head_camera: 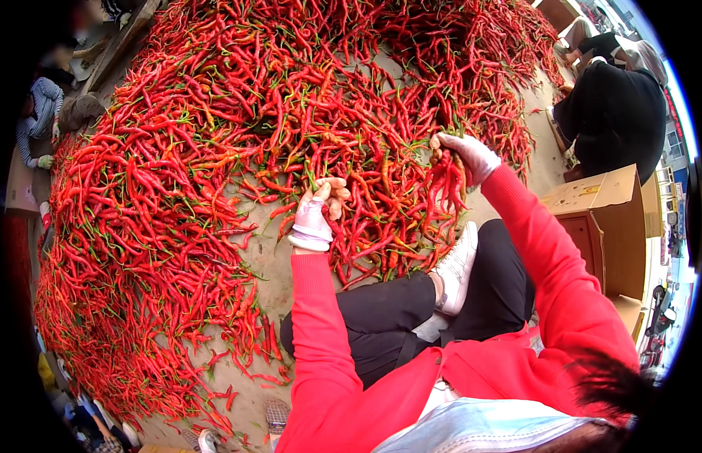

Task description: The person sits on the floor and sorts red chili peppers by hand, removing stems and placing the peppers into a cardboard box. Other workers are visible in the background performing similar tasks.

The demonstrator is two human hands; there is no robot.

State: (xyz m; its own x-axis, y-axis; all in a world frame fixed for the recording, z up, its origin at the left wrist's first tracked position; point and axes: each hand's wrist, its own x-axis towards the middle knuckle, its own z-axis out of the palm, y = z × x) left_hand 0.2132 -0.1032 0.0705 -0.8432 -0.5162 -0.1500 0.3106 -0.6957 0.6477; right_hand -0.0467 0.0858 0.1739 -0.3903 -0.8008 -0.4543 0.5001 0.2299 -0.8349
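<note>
Long red chili peppers (158,164), with green stems, lie in a broad heap on the ground before me. My left hand (319,212), in a pale glove with the fingertips bare, is closed around the stem end of a chili pepper just above the heap. To the right, my right hand (464,156), gloved the same way, pinches a bunch of red chili peppers (446,184) by their stems, and their tips hang down. More chili peppers lie between and below my hands, close to my crossed legs.
A white shoe (458,272) and my dark-trousered legs are at the heap's near edge. At the right stands an open cardboard box (617,226), with a person in black (617,113) crouching beyond it. Another person in a striped top (42,116) works at the far left.
</note>
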